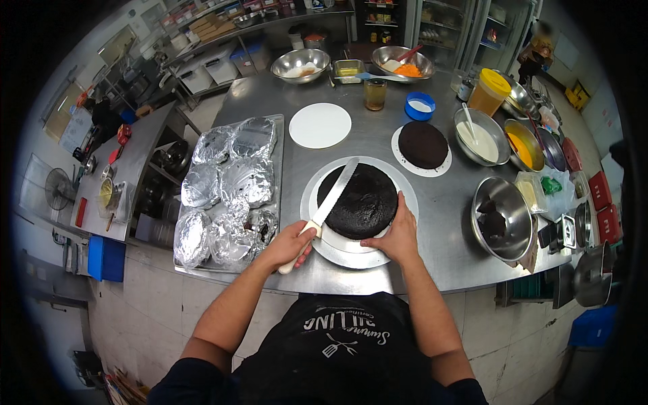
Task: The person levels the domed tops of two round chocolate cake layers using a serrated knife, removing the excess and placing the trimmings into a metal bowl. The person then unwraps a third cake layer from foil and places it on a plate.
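A dark chocolate cake layer point(367, 202) sits on a white round board, which rests on a silver round turntable or board point(329, 257). My left hand point(291, 245) grips the pale handle of a long serrated cake knife point(336, 195). Its blade slants up and to the right across the cake's left side; whether it touches the cake I cannot tell. Around the cake's lower right side curves my right hand point(397, 233), thumb at the near edge and fingers along the side. Behind and to the right, a thinner chocolate layer point(423, 145) lies on a white board.
Foil-wrapped rounds point(247, 181) fill a metal tray point(279, 152) on the left. Beyond the cake lie a white round board point(320, 125) and a glass jar point(374, 95). A steel bowl point(516, 223) with dark cake pieces and a bowl of white cream point(478, 139) stand at right.
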A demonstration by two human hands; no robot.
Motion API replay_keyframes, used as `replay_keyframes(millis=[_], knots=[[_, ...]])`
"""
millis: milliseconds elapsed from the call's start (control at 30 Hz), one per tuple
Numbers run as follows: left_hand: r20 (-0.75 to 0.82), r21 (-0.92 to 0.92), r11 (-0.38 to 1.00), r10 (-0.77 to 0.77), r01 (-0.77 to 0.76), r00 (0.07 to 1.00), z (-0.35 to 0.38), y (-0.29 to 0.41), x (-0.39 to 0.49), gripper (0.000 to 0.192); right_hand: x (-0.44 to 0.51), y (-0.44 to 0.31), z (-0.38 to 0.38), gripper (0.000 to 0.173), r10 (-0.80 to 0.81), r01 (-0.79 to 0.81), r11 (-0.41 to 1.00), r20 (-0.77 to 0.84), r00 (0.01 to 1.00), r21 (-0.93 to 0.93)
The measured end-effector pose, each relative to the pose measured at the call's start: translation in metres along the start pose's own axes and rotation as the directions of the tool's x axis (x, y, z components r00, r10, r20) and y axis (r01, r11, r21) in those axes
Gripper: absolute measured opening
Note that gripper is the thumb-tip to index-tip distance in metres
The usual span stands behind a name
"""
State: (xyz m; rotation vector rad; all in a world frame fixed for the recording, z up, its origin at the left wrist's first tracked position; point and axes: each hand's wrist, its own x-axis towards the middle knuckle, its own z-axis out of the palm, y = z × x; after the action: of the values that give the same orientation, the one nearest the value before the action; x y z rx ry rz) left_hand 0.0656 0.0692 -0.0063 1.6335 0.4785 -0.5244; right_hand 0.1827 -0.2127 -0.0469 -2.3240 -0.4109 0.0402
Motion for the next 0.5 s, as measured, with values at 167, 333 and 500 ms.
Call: replay_keyframes(millis=[167,333,500], knots=[[0.016,0.059,0.998,-0.023,0.022,1.000,0.009,0.003,0.001,0.037,-0.001,-0.007,0.003,0.154,0.006,-0.009,0.997,-0.035,0.999,-0.081],[0.033,0.096,0.995,-0.028,0.024,0.999,0.011,0.014,-0.001,0.039,-0.004,-0.018,0.002,0.148,0.032,-0.035,0.998,-0.064,0.997,-0.050],[0.047,0.112,0.994,-0.005,0.000,0.999,0.017,0.018,-0.002,0.037,-0.011,-0.026,0.009,0.149,0.093,-0.099,0.993,-0.090,0.992,-0.063]])
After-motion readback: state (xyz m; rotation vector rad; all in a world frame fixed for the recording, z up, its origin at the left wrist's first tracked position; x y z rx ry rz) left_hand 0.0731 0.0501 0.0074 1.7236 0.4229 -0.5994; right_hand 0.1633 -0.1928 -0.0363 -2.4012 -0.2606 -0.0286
